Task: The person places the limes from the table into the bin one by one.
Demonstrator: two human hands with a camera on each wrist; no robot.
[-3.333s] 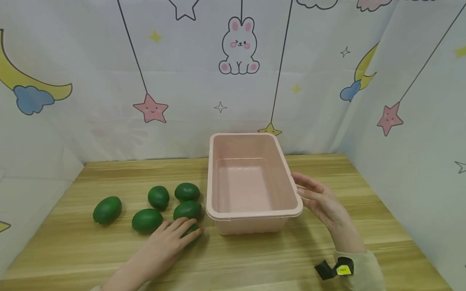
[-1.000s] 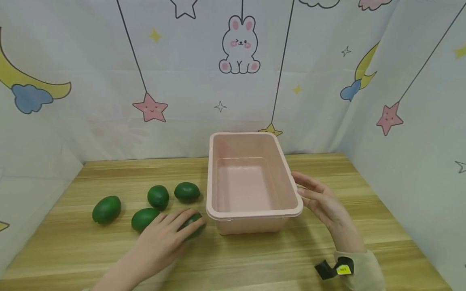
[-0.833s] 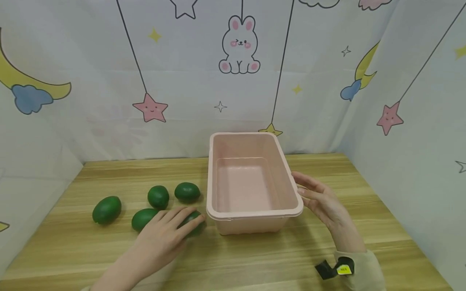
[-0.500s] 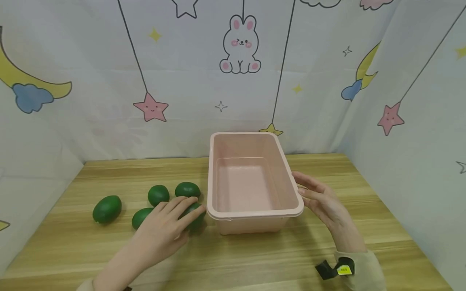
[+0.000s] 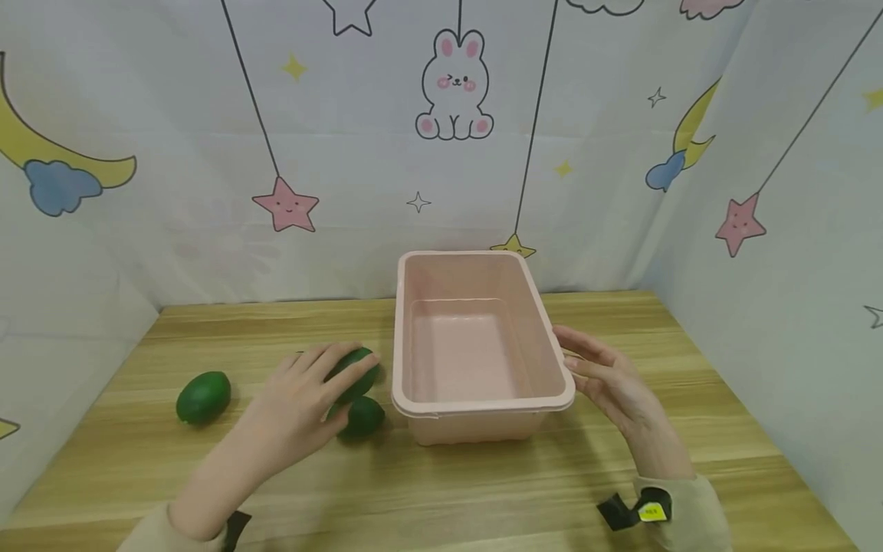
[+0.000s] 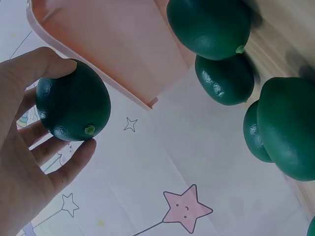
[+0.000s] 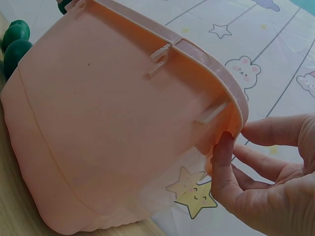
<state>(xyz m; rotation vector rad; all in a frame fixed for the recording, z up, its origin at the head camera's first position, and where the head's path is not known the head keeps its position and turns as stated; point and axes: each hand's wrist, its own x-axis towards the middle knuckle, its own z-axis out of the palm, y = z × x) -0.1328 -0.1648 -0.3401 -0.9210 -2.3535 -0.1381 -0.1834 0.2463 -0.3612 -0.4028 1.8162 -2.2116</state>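
My left hand [image 5: 297, 402] holds a smooth dark-green avocado [image 6: 74, 101], with the thumb on one side and the fingers curled round the other. In the head view it is raised over the avocados left of the pink plastic bin [image 5: 483, 405]. Just in front of the held one, another avocado [image 5: 363, 418] lies near the bin. The left wrist view shows several more avocados [image 6: 209, 24] in a cluster; my left hand hides most of them from the head view. My right hand [image 5: 614, 383] grips the bin's right rim with fingertips and thumb, seen close in the right wrist view.
A single avocado [image 5: 203, 397] lies apart at the far left of the wooden table [image 5: 483, 491]. Behind stands a white curtain [image 5: 366, 138] printed with stars and a rabbit, and it wraps round both sides. The bin has high walls and a bare floor.
My left hand has risen from the front avocado and moved away and left, now carrying an avocado. The front one is uncovered. My right hand and the bin stay put.
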